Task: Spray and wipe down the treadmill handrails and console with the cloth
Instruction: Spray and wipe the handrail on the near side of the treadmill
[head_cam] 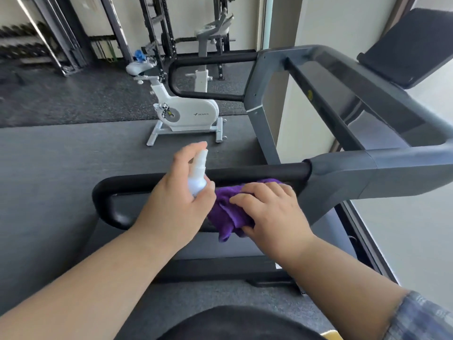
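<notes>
My left hand (175,200) grips a small white spray bottle (198,176) just above the near black handrail (257,172) of the treadmill, with the forefinger on top of its nozzle. My right hand (269,212) holds a bunched purple cloth (228,212) against that handrail, right beside the bottle. The far handrail (210,58) loops off the other grey upright. The dark console (414,49) tilts up at the top right above the grey crossbar (355,79).
A white exercise bike (186,114) stands on the floor beyond the near handrail. Black weight racks (157,28) line the back wall. The treadmill belt (220,249) runs below my arms. A pale wall is close on the right.
</notes>
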